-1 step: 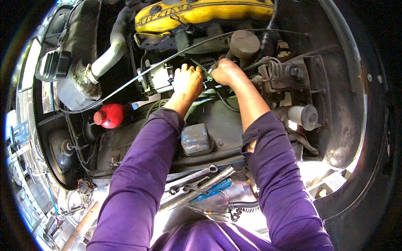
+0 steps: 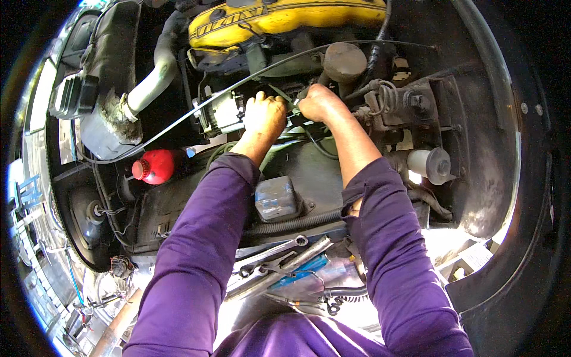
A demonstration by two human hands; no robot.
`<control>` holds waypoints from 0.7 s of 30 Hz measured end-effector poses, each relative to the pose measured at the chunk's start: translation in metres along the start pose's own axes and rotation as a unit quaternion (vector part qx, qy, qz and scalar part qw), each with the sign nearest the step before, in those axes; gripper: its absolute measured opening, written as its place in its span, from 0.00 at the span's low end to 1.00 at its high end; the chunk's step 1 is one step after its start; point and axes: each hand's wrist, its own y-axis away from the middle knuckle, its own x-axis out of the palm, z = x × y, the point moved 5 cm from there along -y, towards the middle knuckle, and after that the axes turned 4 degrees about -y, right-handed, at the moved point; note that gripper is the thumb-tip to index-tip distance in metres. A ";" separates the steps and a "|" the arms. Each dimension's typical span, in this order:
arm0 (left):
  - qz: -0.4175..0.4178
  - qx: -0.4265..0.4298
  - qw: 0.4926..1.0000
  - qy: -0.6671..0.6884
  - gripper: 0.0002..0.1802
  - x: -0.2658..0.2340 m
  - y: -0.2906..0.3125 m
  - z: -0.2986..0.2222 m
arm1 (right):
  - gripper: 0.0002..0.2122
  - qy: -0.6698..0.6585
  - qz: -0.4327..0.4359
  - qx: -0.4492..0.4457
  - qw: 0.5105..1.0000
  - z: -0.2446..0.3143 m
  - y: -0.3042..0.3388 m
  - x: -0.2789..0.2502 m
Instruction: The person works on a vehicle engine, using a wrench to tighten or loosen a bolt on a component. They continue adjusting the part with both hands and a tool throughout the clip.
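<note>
Both left hand [image 2: 264,119], right hand [image 2: 319,103] curled, scarcely shifted; grip hidden, cannot tell.

1. You have strong, uneven daylight: white blown-out patches surround the wrench [image 2: 279,248] between your purple sleeves [image 2: 196,250] and run along the far left rim.
2. Light catches your left hand [image 2: 266,122] and right hand [image 2: 321,104]; beyond them the recess is so dark that you cannot clearly make out your fingertips.
3. You get vivid colour from the yellow engine cover [image 2: 321,15], and a pale sheen off the pipe [image 2: 153,83] beside deep black shadow.
4. Fisheye distortion bows the dark panel [image 2: 476,119] at your right; the corners fall to black, with blue fringing at left.
5. Your centre looks reasonably sharp, while the left-edge clutter smears.
</note>
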 end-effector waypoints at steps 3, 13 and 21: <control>0.055 -0.012 0.997 0.048 0.10 0.015 -0.011 0.011 | 0.17 -0.012 -0.026 -0.001 1.000 -0.002 -0.005 -0.002; 0.137 -0.132 0.950 0.248 0.25 0.005 0.003 0.056 | 0.13 -0.142 0.065 0.011 0.988 -0.011 -0.019 0.031; 0.047 -0.150 0.971 0.182 0.38 0.003 0.009 0.057 | 0.14 -0.306 0.171 0.079 0.933 -0.010 -0.004 0.058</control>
